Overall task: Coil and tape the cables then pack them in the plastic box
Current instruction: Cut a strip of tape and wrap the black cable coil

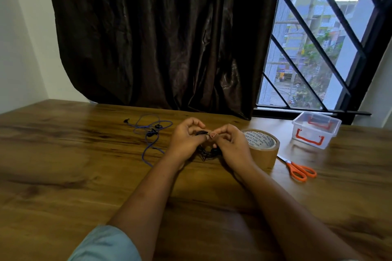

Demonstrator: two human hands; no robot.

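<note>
Black cable coil (206, 150) sits bunched between both my hands just above the worktop (63, 165), loops hanging down toward the wood, top of the bundle pinched up at thumb level. Left hand (185, 140) is closed round the left side of the bundle, fingers curled over, holding the loops together. Right hand (230, 144) is closed too, thumb and forefinger pinching a small brownish tab of tape (212, 134) right at the coil's top. My read: I'm mid-wrap, taping this coil. To do it well: keep the left grip tight so the loops don't spring apart, pull the tab taut across the strands, fold it round and press it onto itself, not just onto the cable jacket. Keep earbuds or plugs out from under the tape; can't tell from here where the ends of the black one sit, too blurred. Brown tape roll (262, 147) stands just right of my right hand, close enough to cut another strip. Orange scissors (298, 168) lie beyond it, near the roll. Clear plastic box (316, 129) with red latches is further right by the window, open top, looks empty so far. Blue cable (148, 133) lies loose and uncoiled on the worktop left of my hands, so that one's next after this goes in the box.
</note>
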